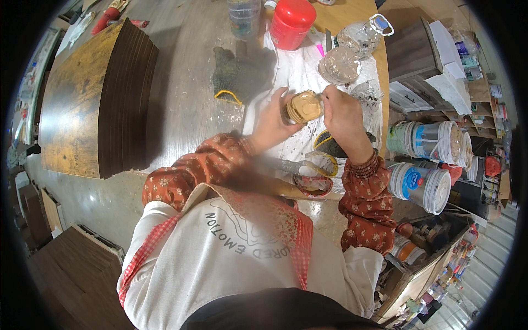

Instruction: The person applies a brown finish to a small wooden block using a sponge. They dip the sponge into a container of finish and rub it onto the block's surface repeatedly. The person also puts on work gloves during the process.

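Note:
My left hand is wrapped round the side of a small tub of tan paste, tilted so that its open top shows. Close against the tub's right rim, my right hand is closed in a pinch. What its fingers hold, if anything, is hidden behind them. Beyond the left hand lies a dark green work glove with a yellow cuff. A second dark glove lies partly under my right wrist. Beneath both hands a stained white cloth covers part of the table.
A red lidded jar, a clear plastic bottle and a round tub stand at the far side. On the left rises a stack of brown boards. Several paint buckets stand right of the table.

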`<state>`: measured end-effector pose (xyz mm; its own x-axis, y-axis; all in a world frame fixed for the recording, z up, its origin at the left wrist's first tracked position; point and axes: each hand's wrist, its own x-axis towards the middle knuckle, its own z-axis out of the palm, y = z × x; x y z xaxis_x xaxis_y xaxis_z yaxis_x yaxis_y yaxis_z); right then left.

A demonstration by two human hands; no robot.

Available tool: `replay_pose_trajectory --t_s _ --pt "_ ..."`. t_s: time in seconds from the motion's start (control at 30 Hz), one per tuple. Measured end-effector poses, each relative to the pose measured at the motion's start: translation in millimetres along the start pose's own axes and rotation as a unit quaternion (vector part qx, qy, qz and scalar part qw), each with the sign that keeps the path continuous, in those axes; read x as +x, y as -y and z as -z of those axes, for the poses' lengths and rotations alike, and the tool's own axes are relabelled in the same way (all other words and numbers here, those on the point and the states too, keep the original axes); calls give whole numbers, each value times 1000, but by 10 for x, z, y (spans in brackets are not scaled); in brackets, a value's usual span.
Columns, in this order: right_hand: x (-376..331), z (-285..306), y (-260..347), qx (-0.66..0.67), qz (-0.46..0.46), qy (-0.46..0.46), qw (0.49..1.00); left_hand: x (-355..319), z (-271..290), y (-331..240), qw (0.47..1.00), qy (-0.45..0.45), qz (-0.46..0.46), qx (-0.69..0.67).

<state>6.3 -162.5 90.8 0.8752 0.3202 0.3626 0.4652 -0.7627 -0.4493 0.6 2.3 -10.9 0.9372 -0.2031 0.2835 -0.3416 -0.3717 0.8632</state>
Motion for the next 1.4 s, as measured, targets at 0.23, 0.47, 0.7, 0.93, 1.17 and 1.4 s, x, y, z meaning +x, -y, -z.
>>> replay_pose_trajectory --t_s 0.23,0.47,0.7,0.93,1.17,1.4 --pt "2 -3 20 4 6 31 999 5 7 -16 1000 -1 -1 -2" --pt "9 13 23 73 6 55 996 -6 26 -81 997 18 53 -60" --pt "36 15 27 21 15 53 998 13 7 -33 1000 -6 8 -5" --pt "52 8 33 -55 4 42 998 5 -3 -18 1000 -5 2 10" --pt "23 11 25 6 -70 13 997 1 4 -29 1000 -4 1 -8" --pt "-4 -4 -16 -33 -3 45 998 3 9 -25 1000 -2 6 -18"
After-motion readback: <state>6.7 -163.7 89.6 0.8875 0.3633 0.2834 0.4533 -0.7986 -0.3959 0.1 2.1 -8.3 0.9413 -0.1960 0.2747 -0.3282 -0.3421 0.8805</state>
